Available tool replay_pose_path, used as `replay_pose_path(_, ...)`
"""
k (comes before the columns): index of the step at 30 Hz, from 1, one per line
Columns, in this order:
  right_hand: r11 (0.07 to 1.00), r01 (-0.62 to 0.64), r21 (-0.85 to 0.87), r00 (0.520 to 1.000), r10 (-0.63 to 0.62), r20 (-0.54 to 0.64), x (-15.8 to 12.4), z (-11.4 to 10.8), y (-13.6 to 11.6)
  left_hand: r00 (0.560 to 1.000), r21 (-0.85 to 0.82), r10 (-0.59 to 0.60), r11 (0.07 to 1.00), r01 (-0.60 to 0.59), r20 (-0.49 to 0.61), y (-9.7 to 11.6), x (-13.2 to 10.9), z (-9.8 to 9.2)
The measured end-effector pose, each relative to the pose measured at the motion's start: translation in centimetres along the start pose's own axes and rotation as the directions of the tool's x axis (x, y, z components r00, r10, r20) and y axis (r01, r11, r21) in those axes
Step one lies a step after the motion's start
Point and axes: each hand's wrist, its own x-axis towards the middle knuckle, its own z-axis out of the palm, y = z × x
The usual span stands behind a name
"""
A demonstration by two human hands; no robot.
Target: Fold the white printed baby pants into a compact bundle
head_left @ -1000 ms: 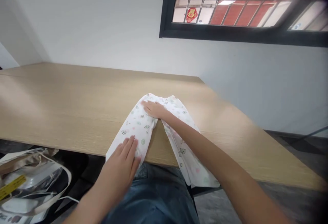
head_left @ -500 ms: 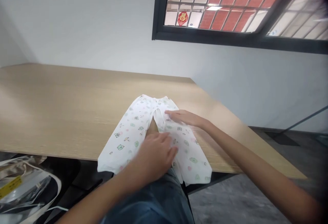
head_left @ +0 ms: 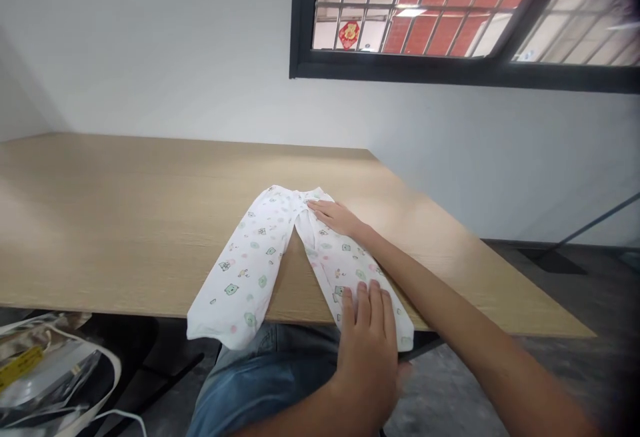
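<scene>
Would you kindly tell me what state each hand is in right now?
Left hand: open, flat on a trouser leg, holding nothing.
Right hand: open, flat near the waistband, holding nothing.

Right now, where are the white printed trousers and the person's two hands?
White printed trousers [head_left: 253, 257]: head view, on the untouched leg.
Left hand [head_left: 367, 350]: head view, on its back.
Right hand [head_left: 335, 217]: head view, on its back.

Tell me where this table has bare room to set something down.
Open tabletop lies left of the baby trousers and beyond their waistband. Between the legs: only a narrow wedge. Crowded: the leg under the right hand and left hand.
</scene>
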Motion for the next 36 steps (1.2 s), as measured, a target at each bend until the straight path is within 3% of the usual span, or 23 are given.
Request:
replay_pose_path(5,0.971,-0.161,0.178,0.971,0.188,-0.147,-0.3,-0.4,0.5,0.956,0.19,-0.041,0.977,0.099,-0.289,0.8,0.7,2.2)
replay_pose_path(7,0.933,-0.191,0.306,0.961,0.242,-0.137,-0.6,-1.0,1.0,0.923,0.2,-0.039,0.972,0.125,-0.383,0.7,0.9,2.3)
replay_pose_path(9,0.872,-0.205,0.445,0.958,0.271,-0.09,-1.0,-1.7,1.4,0.914,0.173,-0.027,0.979,0.105,-0.405,0.6,0.7,2.0)
replay_pose_path(14,0.693,-0.237,0.681,0.951,0.307,0.019,-2.0,-3.3,1.3,0.961,-0.157,-0.035,0.988,-0.009,-0.275,-0.1,0.5,-0.1)
replay_pose_path(18,0.593,-0.19,0.783,0.953,0.304,0.001,-1.8,-4.0,-0.8,0.962,-0.556,-0.145,0.831,-0.009,-0.232,-1.8,-0.2,-3.6)
replay_pose_path(20,0.553,-0.121,0.824,0.96,0.275,-0.044,-1.0,-4.0,-2.5,0.939,-0.633,-0.218,0.774,0.001,-0.265,-3.5,-1.6,-6.1)
replay_pose_path(22,0.52,-0.048,0.853,0.976,0.204,-0.07,0.2,-3.7,-4.6,0.868,-0.599,-0.38,0.791,0.126,-0.319,-5.5,-3.7,-8.6)
replay_pose_path(23,0.523,-0.027,0.852,0.985,0.161,-0.068,1.0,-3.3,-5.6,0.797,-0.559,-0.492,0.793,0.243,-0.35,-6.7,-4.9,-9.6)
replay_pose_path(25,0.615,-0.031,0.788,0.996,0.084,-0.026,2.7,-2.2,-7.6,0.636,-0.499,-0.685,0.714,0.491,-0.355,-9.2,-7.2,-11.1)
replay_pose_path(26,0.684,-0.049,0.727,0.998,0.063,0.007,3.5,-1.5,-8.5,0.574,-0.463,-0.752,0.655,0.597,-0.324,-10.5,-8.3,-11.5)
replay_pose_path(27,0.75,-0.069,0.658,0.998,0.054,0.043,4.3,-0.7,-9.3,0.542,-0.418,-0.797,0.602,0.681,-0.265,-11.8,-9.2,-11.6)
replay_pose_path(28,0.8,-0.084,0.594,0.996,0.047,0.078,5.0,0.1,-9.9,0.543,-0.36,-0.817,0.574,0.735,-0.193,-13.1,-10.0,-11.5)
replay_pose_path(29,0.833,-0.09,0.545,0.993,0.037,0.108,5.5,0.9,-10.4,0.572,-0.294,-0.81,0.582,0.758,-0.128,-14.2,-10.7,-11.2)
replay_pose_path(31,0.864,-0.083,0.497,0.988,0.008,0.152,6.1,2.1,-10.7,0.662,-0.147,-0.746,0.664,0.733,-0.072,-15.8,-11.6,-10.2)
replay_pose_path(33,0.885,-0.057,0.463,0.985,-0.025,0.171,6.1,2.4,-10.4,0.724,0.017,-0.68,0.727,0.686,-0.117,-16.0,-11.9,-9.1)
replay_pose_path(36,0.904,-0.037,0.427,0.982,-0.046,0.182,5.1,1.4,-9.1,0.755,0.203,-0.62,0.728,0.655,-0.215,-13.7,-11.1,-7.9)
